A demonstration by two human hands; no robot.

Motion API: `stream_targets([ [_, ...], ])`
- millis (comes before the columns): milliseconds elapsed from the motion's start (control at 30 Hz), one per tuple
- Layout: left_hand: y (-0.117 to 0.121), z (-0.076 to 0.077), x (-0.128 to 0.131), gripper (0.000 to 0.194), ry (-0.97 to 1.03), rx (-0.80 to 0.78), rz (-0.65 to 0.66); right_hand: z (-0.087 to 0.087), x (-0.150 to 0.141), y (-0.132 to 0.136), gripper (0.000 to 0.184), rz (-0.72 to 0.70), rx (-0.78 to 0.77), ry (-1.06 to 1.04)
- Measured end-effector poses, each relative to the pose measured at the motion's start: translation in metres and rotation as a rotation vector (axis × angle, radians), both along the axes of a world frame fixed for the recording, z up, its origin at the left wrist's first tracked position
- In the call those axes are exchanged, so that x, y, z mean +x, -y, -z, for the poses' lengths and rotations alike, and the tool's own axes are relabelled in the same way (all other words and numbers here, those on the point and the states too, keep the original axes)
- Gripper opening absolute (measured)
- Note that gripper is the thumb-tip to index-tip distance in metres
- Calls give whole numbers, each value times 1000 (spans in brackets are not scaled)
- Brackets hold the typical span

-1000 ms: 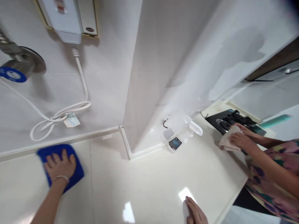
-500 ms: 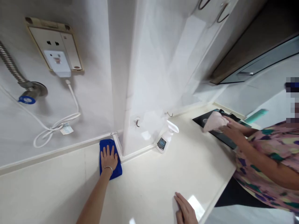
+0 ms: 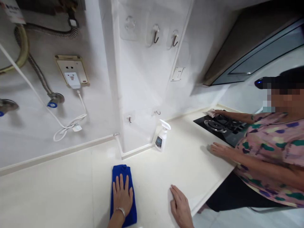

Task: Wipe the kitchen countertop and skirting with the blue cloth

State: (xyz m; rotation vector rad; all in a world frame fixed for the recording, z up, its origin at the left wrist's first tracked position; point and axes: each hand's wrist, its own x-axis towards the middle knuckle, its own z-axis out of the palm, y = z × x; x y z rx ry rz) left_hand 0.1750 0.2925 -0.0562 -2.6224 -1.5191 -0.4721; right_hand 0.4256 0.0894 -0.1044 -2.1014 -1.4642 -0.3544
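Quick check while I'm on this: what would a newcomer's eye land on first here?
The bright blue cloth stands out first, on the white counter under the person's left hand. To the right, a co-worker in a patterned pink top reaches over a black gas hob. A white spray bottle stands on the counter between them.

Matt blue microfibre cloth [image 3: 121, 169], glossy cream countertop [image 3: 71, 190], braided metal hose [image 3: 39, 72], smooth white plastic spray bottle [image 3: 161, 137]

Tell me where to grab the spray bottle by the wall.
Grip the spray bottle around its upright body, below the trigger head, with the right hand, coming from the front of the counter: the wall stands close behind it, and the straight body looks steadiest to hold.
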Motion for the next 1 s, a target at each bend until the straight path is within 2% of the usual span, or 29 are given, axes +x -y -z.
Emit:
stream_targets([
  [100,39,4,-9,59,4,-12,35,0,0,-1,53,-5,24,12],
  [167,56,5,-21,58,-2,-29,53,-1,-1,-1,52,-9,38,15],
  [300,64,5,-61,55,-23,-93,22,-1,-3,0,53,-15,54,7],
  [400,46,-2,-89,53,-56,-153,-106,1,-4,1,54,-16,53,-11],
  [467,27,-8,-96,54,-90,-183,-220,2,-4,0,55,-16,48,-16],
  [533,9,-15,-93,57,-131,-182,-330,2,-4,0,56,-14,42,-9],
  [633,-13,-22,-74,58,-192,-128,-429,0,-5,-1,57,-1,43,9],
  [800,-49,-25,-34,57,-188,-91,-383,-3,-4,-1,57,-7,31,25],
  [1000,-114,-31,-1,54,-117,-137,-343,0,-3,1,56,-2,-5,42],
])
